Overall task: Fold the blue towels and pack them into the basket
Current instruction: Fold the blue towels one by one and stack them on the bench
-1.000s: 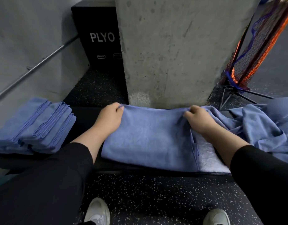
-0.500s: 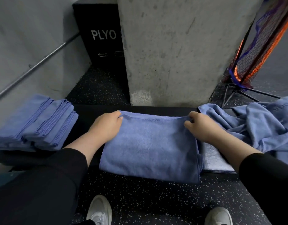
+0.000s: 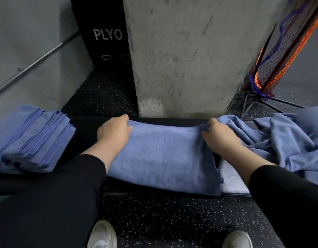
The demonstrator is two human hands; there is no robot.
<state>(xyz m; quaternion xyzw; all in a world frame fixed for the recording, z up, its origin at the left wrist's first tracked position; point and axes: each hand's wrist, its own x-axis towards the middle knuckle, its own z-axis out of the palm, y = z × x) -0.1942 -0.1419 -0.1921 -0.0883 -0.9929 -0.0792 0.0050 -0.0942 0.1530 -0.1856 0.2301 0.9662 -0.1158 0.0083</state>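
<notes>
Fingers of the left hand (image 3: pixel 113 133) and right hand (image 3: pixel 219 136) curl over the far corners of the towel (image 3: pixel 161 158), pinching it on the counter (image 3: pixel 86 129). Folding is under way; next likely another fold. Folded stack (image 3: pixel 33 136) lies left, unfolded pile (image 3: pixel 287 140) right. No basket is visible.

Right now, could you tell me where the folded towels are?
The stack of folded towels lies at the head view's left edge, left of the left hand.

We see a concrete pillar (image 3: pixel 181 56) ahead. Left of it stands a black box (image 3: pixel 101 38) marked PLYO; right, an orange net (image 3: pixel 287 49).
</notes>
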